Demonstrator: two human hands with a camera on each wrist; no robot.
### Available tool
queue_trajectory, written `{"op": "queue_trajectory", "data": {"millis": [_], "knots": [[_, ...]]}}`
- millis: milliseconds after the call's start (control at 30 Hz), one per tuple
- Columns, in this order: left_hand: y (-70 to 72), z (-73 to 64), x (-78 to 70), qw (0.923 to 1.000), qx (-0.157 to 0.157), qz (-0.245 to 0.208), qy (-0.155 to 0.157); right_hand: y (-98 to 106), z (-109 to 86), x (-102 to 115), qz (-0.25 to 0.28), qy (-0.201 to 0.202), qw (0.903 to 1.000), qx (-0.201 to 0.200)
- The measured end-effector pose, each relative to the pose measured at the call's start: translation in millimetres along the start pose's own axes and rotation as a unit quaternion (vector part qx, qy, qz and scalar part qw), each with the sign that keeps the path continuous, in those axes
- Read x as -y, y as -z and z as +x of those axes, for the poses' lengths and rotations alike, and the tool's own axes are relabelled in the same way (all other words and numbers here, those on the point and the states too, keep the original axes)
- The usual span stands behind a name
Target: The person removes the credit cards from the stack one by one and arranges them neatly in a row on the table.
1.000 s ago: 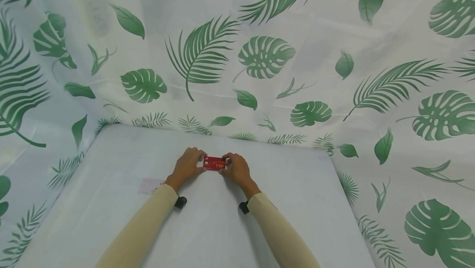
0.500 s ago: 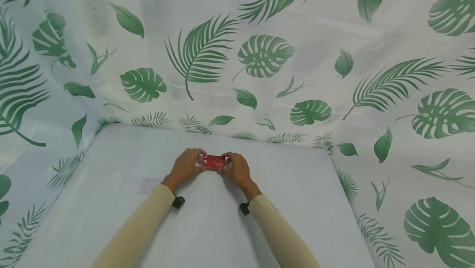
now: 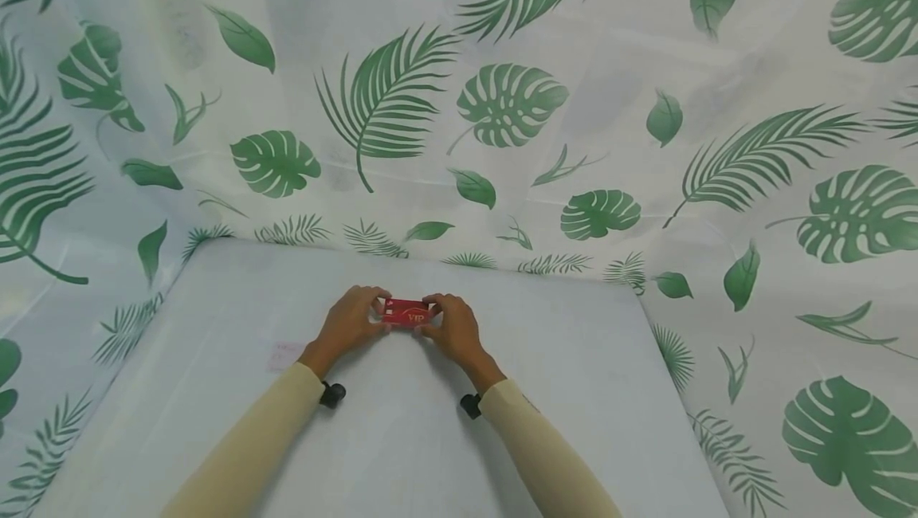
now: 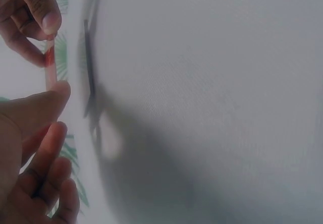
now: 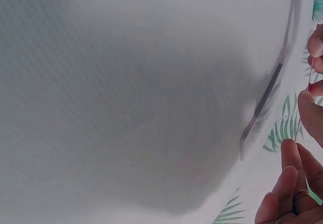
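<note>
The red card (image 3: 406,314) is held up between the left hand (image 3: 351,320) and the right hand (image 3: 453,331), over the far part of the white bench (image 3: 402,438), its VIP side facing the head camera. It should be very light, thin and fairly stiff, with some flex if squeezed end to end; the printed face is probably smooth and a little slippery. The short ends and corners look the best places to take hold, leaving the print uncovered.

Both hands pinch it there: the fingers (image 4: 56,135) are clamped on the card, forefingers near the far corners, thumbs (image 4: 48,103) near the close ones, its middle bare between them. The wrist views catch it nearly edge-on, so how high it sits above the bench is hard to judge.
</note>
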State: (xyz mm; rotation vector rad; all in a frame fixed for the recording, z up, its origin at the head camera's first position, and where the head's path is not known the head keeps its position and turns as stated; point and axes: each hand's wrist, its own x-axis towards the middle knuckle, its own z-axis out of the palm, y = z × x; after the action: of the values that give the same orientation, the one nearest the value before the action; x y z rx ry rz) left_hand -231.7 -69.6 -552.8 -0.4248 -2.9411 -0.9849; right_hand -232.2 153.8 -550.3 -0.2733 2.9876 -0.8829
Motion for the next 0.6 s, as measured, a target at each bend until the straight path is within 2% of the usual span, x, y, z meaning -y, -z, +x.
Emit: {"op": "queue_trajectory", "data": {"millis": [300, 533, 600], "knots": [[5.2, -11.3, 3.9, 0.9998, -0.007, 0.016, -0.012, -1.9, -6.7, 4.9, 0.008, 0.017, 0.9998, 0.001], [12.7, -21.1, 1.7, 0.9998, 0.000, 0.021, -0.002, -3.2, -12.8, 9.8, 0.018, 0.018, 0.9997, 0.004], [14.8, -23.9, 1.4, 0.9997, -0.003, 0.023, -0.008, -3.3, -14.7, 11.7, 0.020, 0.016, 0.9996, 0.005]]}}
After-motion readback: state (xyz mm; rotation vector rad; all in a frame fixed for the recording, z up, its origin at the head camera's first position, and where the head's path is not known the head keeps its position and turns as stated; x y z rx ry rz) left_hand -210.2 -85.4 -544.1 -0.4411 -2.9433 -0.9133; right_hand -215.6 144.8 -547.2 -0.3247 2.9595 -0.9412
